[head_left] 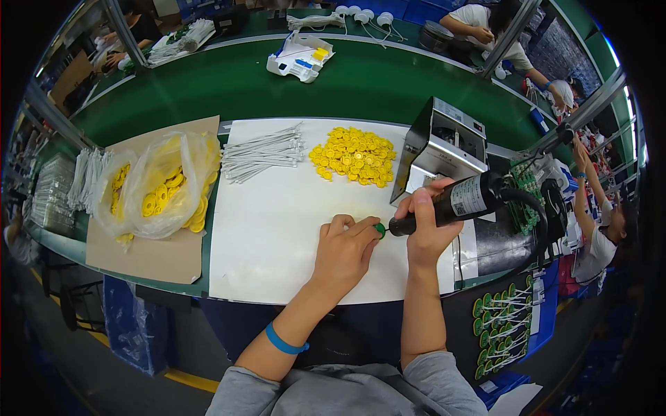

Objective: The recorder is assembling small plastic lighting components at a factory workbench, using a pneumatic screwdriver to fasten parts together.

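My left hand (345, 253) is closed, its fingertips pinching a small round green part (379, 229) above the white work sheet (267, 236). In my right hand (431, 232) is a black electric screwdriver (447, 206) with a white label, lying nearly level. The driver's thin tip points left and meets the green part, or comes very near it. Beyond my hands lies a pile of small yellow round plastic parts (355, 156). Left of that pile rests a bundle of white wires (262, 154). A metal box-shaped machine (444, 142) stands just past the screwdriver.
Plastic bags of yellow discs (163, 187) lie on cardboard (159, 256) at left. A green conveyor belt (388, 76) beyond carries a white plastic housing (302, 57). Wired green boards (499, 326) hang low at right. The screwdriver's black cable (538, 208) loops at right. Other people work around.
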The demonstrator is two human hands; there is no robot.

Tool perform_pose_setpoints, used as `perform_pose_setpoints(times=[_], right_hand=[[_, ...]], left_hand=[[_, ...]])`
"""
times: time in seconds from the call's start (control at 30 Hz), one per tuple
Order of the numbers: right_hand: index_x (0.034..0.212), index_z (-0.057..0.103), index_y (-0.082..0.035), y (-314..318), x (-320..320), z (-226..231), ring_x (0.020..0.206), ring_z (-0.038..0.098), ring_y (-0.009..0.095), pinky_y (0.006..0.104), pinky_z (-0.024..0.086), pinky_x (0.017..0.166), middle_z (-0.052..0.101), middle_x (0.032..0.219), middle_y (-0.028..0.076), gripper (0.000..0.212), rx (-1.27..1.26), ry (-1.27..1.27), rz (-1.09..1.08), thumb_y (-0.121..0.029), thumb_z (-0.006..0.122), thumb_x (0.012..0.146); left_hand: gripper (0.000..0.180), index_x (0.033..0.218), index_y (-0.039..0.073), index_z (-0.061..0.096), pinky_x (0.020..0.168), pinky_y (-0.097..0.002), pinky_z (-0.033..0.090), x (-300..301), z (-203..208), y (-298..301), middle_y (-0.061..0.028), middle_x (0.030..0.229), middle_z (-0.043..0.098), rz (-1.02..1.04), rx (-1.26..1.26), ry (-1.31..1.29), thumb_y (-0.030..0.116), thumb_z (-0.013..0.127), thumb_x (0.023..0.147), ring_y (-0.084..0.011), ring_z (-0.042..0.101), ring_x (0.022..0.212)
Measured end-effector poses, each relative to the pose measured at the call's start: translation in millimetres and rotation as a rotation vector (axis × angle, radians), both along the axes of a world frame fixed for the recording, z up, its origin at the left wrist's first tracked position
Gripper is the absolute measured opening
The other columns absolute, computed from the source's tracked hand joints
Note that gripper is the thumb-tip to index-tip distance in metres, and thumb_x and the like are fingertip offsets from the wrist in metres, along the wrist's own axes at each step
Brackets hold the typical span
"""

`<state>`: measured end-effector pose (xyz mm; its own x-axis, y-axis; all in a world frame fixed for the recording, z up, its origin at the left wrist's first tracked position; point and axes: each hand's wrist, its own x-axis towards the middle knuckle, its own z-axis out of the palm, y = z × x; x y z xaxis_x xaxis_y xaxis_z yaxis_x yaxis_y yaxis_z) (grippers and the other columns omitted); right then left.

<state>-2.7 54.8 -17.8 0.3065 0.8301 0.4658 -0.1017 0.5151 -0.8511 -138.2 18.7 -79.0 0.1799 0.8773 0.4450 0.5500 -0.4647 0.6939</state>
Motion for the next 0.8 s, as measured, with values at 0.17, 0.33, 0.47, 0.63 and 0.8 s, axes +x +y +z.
perform_pose_setpoints(times=[0.17, 0.33, 0.47, 0.63, 0.8], right_hand=[[0.115, 0.052, -0.001, 2, 0, 0, 0.063, 0.064, 0.013, 0.0279, 0.053, 0.058, 0.062, 0.082, 0.005, 0.027, -0.057, -0.007, 0.085, 0.008, 0.068, 0.095], [0.105, 0.055, 0.001, 1, -9, 7, 0.061, 0.064, 0.011, 0.0254, 0.053, 0.055, 0.062, 0.082, 0.005, 0.022, -0.077, -0.009, 0.103, 0.008, 0.072, 0.092], [0.104, 0.056, 0.001, -3, -11, 9, 0.062, 0.064, 0.011, 0.0255, 0.053, 0.055, 0.062, 0.081, 0.004, 0.021, -0.067, -0.007, 0.094, 0.007, 0.073, 0.092], [0.121, 0.052, -0.001, -8, -4, 10, 0.059, 0.063, 0.015, 0.0293, 0.052, 0.059, 0.062, 0.080, 0.007, 0.027, -0.029, -0.092, 0.019, -0.006, 0.066, 0.099], [0.133, 0.050, 0.003, 0, 32, 43, 0.059, 0.061, 0.017, 0.0296, 0.051, 0.059, 0.062, 0.076, 0.009, 0.040, 0.043, -0.006, 0.168, -0.013, 0.065, 0.099]], left_hand=[[0.014, 0.099, 0.013, 0.077, 0.086, -0.0410, 0.044, 3, 1, -3, 0.0054, 0.125, 0.074, 0.012, 0.011, 0.012, 0.009, 0.078, 0.085, -0.0254, 0.059, 0.101], [0.014, 0.099, 0.012, 0.077, 0.087, -0.0416, 0.044, 1, 3, -7, 0.0053, 0.125, 0.074, 0.017, 0.014, 0.011, 0.010, 0.078, 0.085, -0.0258, 0.059, 0.101], [0.014, 0.099, 0.012, 0.077, 0.087, -0.0415, 0.045, -2, 7, -10, 0.0057, 0.125, 0.074, 0.000, -0.002, 0.014, 0.010, 0.078, 0.085, -0.0259, 0.059, 0.101], [0.015, 0.100, 0.012, 0.077, 0.087, -0.0417, 0.045, -1, 10, -14, 0.0052, 0.126, 0.074, -0.012, 0.006, 0.003, 0.010, 0.077, 0.085, -0.0262, 0.059, 0.101], [0.018, 0.103, 0.011, 0.076, 0.087, -0.0418, 0.047, 7, 16, -18, 0.0029, 0.128, 0.075, -0.022, 0.054, 0.035, 0.010, 0.079, 0.086, -0.0288, 0.060, 0.100]])
